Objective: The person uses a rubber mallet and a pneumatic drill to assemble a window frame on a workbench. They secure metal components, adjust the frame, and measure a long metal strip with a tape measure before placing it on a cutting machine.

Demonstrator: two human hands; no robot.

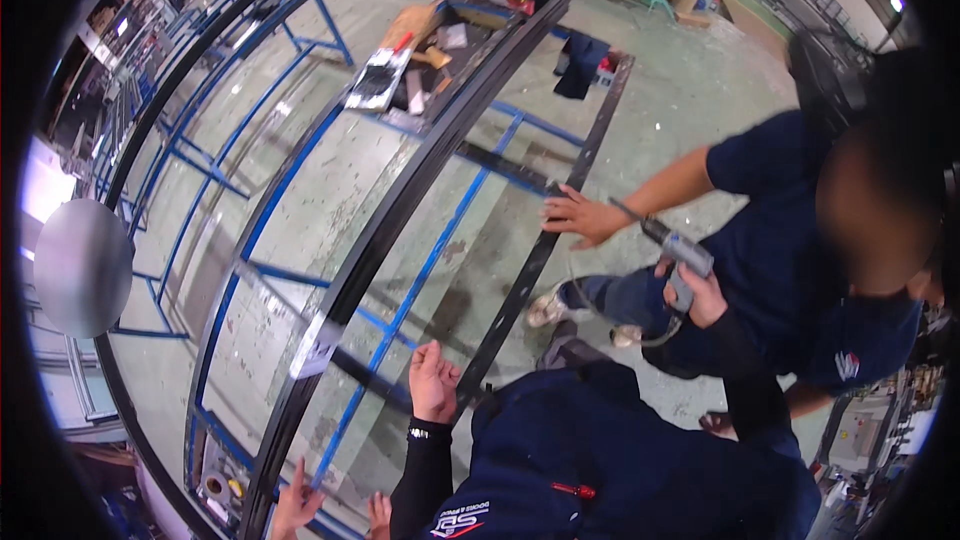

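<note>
My right hand [704, 296] grips a grey power drill [688, 256] by its handle, its tip pointing up and left toward a co-worker's hand [585, 217]. That hand rests with spread fingers on a dark metal bar [535, 275]. My left hand [433, 385], below a black sleeve and a light bracelet, is closed with its fingers curled in; whether something small is inside is hidden. It hovers beside the same bar, apart from the drill. A long black frame profile [400, 190] runs diagonally to the left of my left hand.
Blue stands [425, 275] support the black frame. Scraps, a silver tray [378, 80] and a red-handled tool lie on a far bench. The co-worker [790, 200] stands close on my right. Another person's hands [295, 502] touch the profile at lower left. A cord hangs below the drill.
</note>
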